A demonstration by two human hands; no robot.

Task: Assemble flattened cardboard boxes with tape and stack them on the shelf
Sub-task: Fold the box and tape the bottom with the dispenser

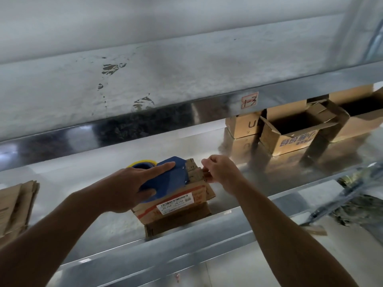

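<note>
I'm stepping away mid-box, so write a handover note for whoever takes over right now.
Left hand grips the blue tape dispenser, set on top of the small box on the shelf.
Right hand pinches the small box's far edge; flap or tape end, unclear.
Flattened boxes lie at the shelf's left; open boxes stand at its right.
Done: those open boxes are up.
Left: finish taping this box, stack it, assemble the flat ones.

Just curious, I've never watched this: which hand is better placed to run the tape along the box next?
Probably left. The left hand holds the blue tape dispenser on top of the box, while the right hand is occupied, pinching at the box's right edge.
</note>
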